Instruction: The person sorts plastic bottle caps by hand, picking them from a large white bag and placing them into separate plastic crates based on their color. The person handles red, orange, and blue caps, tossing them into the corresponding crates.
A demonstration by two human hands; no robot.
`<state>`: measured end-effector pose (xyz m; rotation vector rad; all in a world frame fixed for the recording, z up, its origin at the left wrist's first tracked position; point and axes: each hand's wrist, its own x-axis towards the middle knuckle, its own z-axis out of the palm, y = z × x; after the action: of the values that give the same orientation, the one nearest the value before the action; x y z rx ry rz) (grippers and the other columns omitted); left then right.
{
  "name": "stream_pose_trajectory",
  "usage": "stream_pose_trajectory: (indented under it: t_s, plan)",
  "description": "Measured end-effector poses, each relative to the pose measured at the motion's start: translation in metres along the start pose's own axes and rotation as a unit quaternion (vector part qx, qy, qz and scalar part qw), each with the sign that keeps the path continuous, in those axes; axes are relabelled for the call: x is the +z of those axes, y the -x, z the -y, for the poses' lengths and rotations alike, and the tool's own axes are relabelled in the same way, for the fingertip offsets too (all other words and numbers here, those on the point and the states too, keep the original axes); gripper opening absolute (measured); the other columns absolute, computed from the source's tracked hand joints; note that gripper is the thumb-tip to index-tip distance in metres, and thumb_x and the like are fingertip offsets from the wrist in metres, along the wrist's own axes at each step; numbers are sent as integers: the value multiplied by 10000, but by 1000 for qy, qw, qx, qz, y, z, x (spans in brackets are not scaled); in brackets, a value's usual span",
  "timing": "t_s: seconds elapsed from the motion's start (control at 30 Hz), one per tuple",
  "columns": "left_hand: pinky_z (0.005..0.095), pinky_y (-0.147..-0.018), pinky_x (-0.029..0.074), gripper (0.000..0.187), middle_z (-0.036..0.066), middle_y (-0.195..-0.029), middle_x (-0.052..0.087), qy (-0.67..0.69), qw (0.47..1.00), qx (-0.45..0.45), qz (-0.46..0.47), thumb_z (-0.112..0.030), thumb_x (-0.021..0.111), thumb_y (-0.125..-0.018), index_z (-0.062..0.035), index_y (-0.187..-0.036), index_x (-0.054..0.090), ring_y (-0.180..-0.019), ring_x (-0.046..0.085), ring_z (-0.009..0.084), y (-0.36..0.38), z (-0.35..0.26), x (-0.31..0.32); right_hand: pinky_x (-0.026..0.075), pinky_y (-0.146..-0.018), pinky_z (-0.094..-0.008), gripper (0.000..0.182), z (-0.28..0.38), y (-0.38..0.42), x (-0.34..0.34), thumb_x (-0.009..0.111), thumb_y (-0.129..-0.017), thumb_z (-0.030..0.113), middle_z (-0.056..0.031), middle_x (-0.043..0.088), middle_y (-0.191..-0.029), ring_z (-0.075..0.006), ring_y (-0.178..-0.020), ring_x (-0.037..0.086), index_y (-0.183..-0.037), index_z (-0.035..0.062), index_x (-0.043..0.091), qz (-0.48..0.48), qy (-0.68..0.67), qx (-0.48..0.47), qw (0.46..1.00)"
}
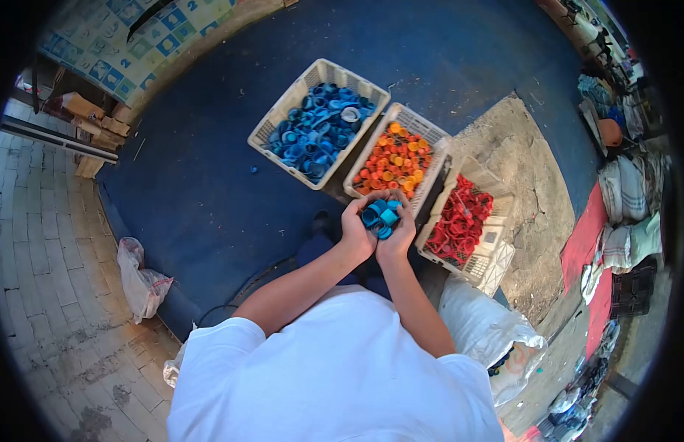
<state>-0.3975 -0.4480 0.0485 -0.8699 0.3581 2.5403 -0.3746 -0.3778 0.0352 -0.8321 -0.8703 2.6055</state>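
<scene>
My left hand (354, 227) and my right hand (402, 233) are cupped together in front of me, holding a heap of blue bottle caps (379, 216) between them. The hands hover just in front of three white plastic baskets. The left basket (270, 128) holds blue caps (316, 130). The middle basket (436, 145) holds orange and yellow caps (392, 160) and is the one nearest my hands. The right basket (492, 253) holds red caps (460, 218).
The baskets stand on a blue tarp (202, 191) over bare ground (530, 199). A white sack (489, 328) lies by my right side. A plastic bag (139, 280) rests on the brick paving at left. Bundled sacks and a dark crate (633, 287) line the right edge.
</scene>
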Motion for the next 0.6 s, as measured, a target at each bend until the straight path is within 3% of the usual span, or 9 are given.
stream_pose_trajectory:
  t_s: [0.1,0.13,0.23,0.43,0.6]
  plan:
    - [435,-1032,501,353,165,-1126,679,-21,999,12,35,-199,424,-945,36,-1117,622,-1103,644,305,-16,-74,3,418,-1119,-403,483,-49,-20,45,461,-951,154,-164,593,-1290,-270,-1223,562,-1388,-51,496,-11,-1,27,1000]
    - [417,-1014,502,332,150,-1086,680,-24,999,26,24,-232,438,-947,15,-1035,642,-1074,641,287,-21,-94,8,418,-1118,-402,481,-60,-24,61,460,-953,152,-162,593,-1290,-267,-1222,563,-1388,-50,496,-3,-4,32,999]
    - [409,-1008,506,334,158,-1111,682,-9,1000,28,-1,-230,432,-959,16,-1031,645,-1066,648,287,-30,-140,18,424,-1102,-396,461,-87,-39,101,458,-954,133,-151,593,-1266,-255,-1201,567,-1374,-53,501,6,-1,39,999]
    - [446,-1086,466,362,198,-1231,653,4,997,72,20,-193,417,-970,50,-1161,606,-1182,613,315,-67,-195,22,438,-1074,-374,474,-119,-77,148,447,-960,102,-153,576,-1260,-242,-1185,562,-1401,-70,469,41,-9,53,998]
    - [439,-1080,471,363,192,-1268,641,-34,995,89,-6,-187,398,-985,43,-1174,604,-1194,605,312,-105,-222,39,456,-1057,-373,511,-135,-118,183,450,-979,147,-155,587,-1255,-257,-1162,582,-1440,-72,419,-6,4,70,998]
